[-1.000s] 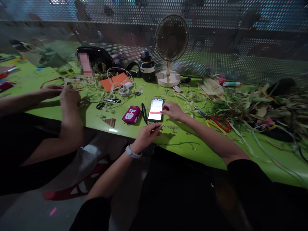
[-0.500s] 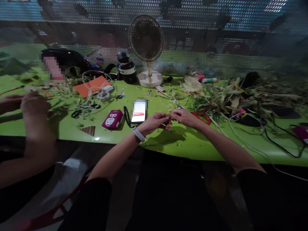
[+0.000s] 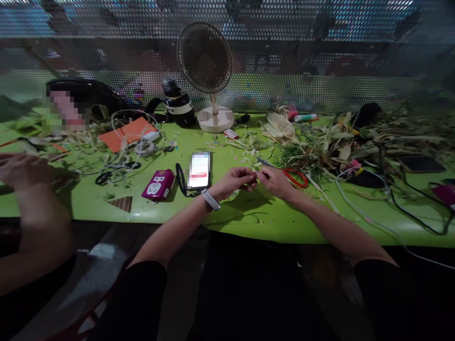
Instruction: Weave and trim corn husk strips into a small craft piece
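Head view. Above the glossy light-green worktop, near the middle of its front edge: bare left hand and bare right hand, brought fingertip to fingertip. Left fingers curled and closed in a pinch, with a pale grey flexible wristband behind them on the wrist; right thumb and forefinger likewise closed. Between both sets of fingertips, clear of the worktop: tiny piece, gripped from both sides (too small for shape or material to be told).

Just left of left hand, flat on the worktop: black rectangular phone with lit screen, black looped strap beside it. Farther left, toward the front edge: glossy magenta box with white panels, then brown ridged triangular piece. Just behind right hand: pliers with red looped handles. Toward the right edge: tangled heap of dry green and tan leaves.

Along the back edge, left to right: black bottle with white band and round beige fan on a pale base. At the left edge: co-worker's hand, grip impossible to tell.
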`<act>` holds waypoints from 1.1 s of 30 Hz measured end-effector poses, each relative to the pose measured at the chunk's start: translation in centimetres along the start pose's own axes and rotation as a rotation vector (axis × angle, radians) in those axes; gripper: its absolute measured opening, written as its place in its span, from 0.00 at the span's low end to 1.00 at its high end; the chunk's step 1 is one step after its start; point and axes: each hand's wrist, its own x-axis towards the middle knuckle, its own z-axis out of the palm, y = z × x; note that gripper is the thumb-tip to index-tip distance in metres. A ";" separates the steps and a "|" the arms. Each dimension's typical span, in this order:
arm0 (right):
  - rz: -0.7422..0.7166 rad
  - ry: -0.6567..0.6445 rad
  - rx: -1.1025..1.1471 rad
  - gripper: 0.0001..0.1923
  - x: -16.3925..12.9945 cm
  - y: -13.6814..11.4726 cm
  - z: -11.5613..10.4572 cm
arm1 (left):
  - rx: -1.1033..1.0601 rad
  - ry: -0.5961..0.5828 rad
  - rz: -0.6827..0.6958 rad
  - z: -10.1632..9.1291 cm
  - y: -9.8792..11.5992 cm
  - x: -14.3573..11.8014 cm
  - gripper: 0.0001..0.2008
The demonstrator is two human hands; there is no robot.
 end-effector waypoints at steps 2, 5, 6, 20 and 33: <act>-0.085 0.020 -0.118 0.14 -0.7 -0.4 -0.1 | -0.027 -0.001 -0.039 -0.1 -0.3 -0.1 0.17; -0.297 -0.002 -0.254 0.17 -1.7 -1.1 -0.3 | -0.103 0.009 -0.124 -0.5 -0.5 -0.3 0.12; -0.346 -0.013 -0.291 0.17 -2.0 -1.3 -0.4 | -0.130 0.014 -0.151 -0.6 -0.6 -0.4 0.10; -0.327 0.045 -0.448 0.17 -2.7 -2.5 -1.3 | -0.297 0.070 -0.342 -0.1 -0.6 -0.2 0.03; -0.041 0.250 -0.037 0.20 -0.5 1.6 -1.7 | 0.826 0.394 0.333 -1.8 -2.2 5.4 0.10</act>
